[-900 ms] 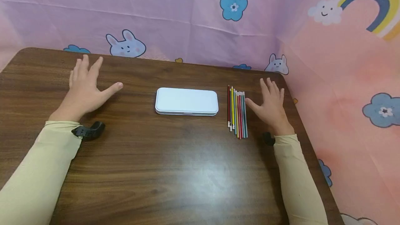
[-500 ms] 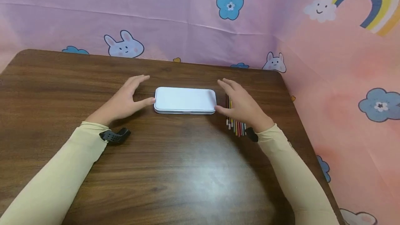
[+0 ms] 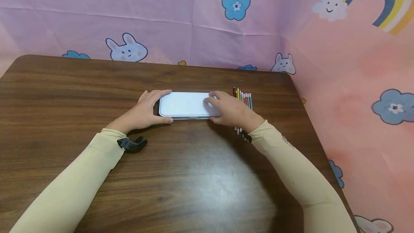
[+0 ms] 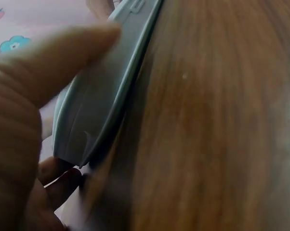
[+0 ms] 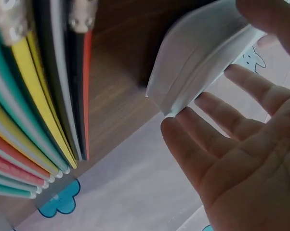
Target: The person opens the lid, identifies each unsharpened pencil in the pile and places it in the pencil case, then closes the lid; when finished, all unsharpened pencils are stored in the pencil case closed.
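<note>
A closed white pencil case [image 3: 187, 104] lies flat on the brown table, its long side toward me. My left hand [image 3: 142, 112] holds its left end, thumb along the front side and fingers at the back corner. In the left wrist view the thumb [image 4: 82, 48] crosses in front of the case's grey-looking side [image 4: 106, 72]. My right hand [image 3: 231, 110] grips the right end, fingers over the lid and thumb at the front edge. In the right wrist view its fingertips [image 5: 188, 125] meet the lid's rim. That hand covers the case's right end.
Several coloured pencils [image 3: 249, 100] with erasers lie side by side just right of the case, partly hidden under the right hand and wrist. The table [image 3: 161, 175] ends at a patterned cloth [image 3: 168, 21] behind and on the right.
Both hands have come inward from the sides of the table to the two ends of the pencil case. The right hand has passed over the pencils. The case stays shut and in place.
</note>
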`<action>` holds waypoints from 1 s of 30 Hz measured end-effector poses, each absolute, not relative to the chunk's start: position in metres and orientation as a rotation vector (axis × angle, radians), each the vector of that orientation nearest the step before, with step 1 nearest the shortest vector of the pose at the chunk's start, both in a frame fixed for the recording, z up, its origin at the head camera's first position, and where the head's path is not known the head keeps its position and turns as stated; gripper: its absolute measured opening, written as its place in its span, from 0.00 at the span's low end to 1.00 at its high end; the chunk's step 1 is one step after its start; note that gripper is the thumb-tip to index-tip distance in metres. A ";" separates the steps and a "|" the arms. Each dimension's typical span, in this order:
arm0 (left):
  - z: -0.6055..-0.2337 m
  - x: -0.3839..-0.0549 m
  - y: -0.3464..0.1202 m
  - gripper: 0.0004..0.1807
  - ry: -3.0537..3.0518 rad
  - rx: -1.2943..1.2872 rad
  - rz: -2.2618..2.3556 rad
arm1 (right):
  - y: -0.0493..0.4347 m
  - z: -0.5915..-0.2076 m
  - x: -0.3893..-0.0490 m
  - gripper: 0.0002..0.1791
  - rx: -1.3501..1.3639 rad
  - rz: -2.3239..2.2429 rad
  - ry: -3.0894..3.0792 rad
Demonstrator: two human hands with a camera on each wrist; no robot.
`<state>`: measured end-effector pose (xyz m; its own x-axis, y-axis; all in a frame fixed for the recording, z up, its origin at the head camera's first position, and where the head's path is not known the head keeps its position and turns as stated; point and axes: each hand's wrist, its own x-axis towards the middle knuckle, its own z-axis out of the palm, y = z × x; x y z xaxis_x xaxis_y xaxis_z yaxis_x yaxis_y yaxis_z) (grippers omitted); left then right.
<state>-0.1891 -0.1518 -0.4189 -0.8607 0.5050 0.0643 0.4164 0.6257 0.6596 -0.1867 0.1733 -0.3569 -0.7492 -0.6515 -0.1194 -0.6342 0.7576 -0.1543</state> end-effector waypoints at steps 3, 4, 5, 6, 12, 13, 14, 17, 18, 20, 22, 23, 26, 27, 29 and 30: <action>-0.420 -0.189 -0.153 0.53 2.716 0.787 1.080 | 0.171 -0.356 -0.190 0.34 -1.059 -0.129 2.789; -0.420 -0.189 -0.153 0.53 2.713 0.791 1.088 | 0.171 -0.355 -0.191 0.34 -1.065 -0.122 2.785; -0.420 -0.190 -0.154 0.53 2.712 0.799 1.091 | 0.170 -0.354 -0.192 0.34 -1.068 -0.124 2.778; -0.421 -0.190 -0.154 0.53 2.710 0.805 1.089 | 0.170 -0.353 -0.193 0.34 -1.068 -0.130 2.766; -0.426 -0.192 -0.155 0.53 2.722 0.825 1.036 | 0.168 -0.349 -0.199 0.33 -1.072 -0.102 2.699; -0.427 -0.193 -0.155 0.52 2.729 0.827 1.031 | 0.168 -0.348 -0.199 0.33 -1.081 -0.085 2.696; -0.428 -0.193 -0.155 0.52 2.734 0.831 1.029 | 0.168 -0.348 -0.201 0.32 -1.090 -0.072 2.694; -0.427 -0.193 -0.155 0.52 2.756 0.847 1.019 | 0.168 -0.346 -0.203 0.32 -1.137 -0.033 2.698; -0.427 -0.193 -0.155 0.52 2.763 0.851 1.014 | 0.168 -0.346 -0.204 0.31 -1.155 -0.023 2.698; -0.425 -0.192 -0.155 0.52 2.774 0.854 1.005 | 0.168 -0.345 -0.205 0.31 -1.188 -0.007 2.696; -0.425 -0.192 -0.155 0.51 2.777 0.858 0.995 | 0.168 -0.344 -0.207 0.31 -1.210 -0.002 2.690; -0.425 -0.191 -0.155 0.51 2.777 0.861 0.988 | 0.169 -0.344 -0.207 0.31 -1.217 -0.002 2.687; -0.426 -0.191 -0.155 0.50 2.775 0.872 0.963 | 0.169 -0.344 -0.209 0.31 -1.224 -0.006 2.681; -0.426 -0.190 -0.154 0.50 2.774 0.878 0.955 | 0.169 -0.344 -0.210 0.30 -1.226 -0.006 2.680; -0.427 -0.191 -0.154 0.49 2.773 0.884 0.943 | 0.169 -0.345 -0.211 0.30 -1.238 -0.014 2.676; -0.427 -0.191 -0.153 0.49 2.773 0.885 0.939 | 0.169 -0.345 -0.212 0.29 -1.246 -0.017 2.674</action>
<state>-0.1907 -0.1533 -0.4275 -0.8294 0.5492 0.1021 0.4982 0.6447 0.5798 -0.2119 0.1692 -0.3453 -0.6282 -0.7599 -0.1674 -0.7577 0.6463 -0.0907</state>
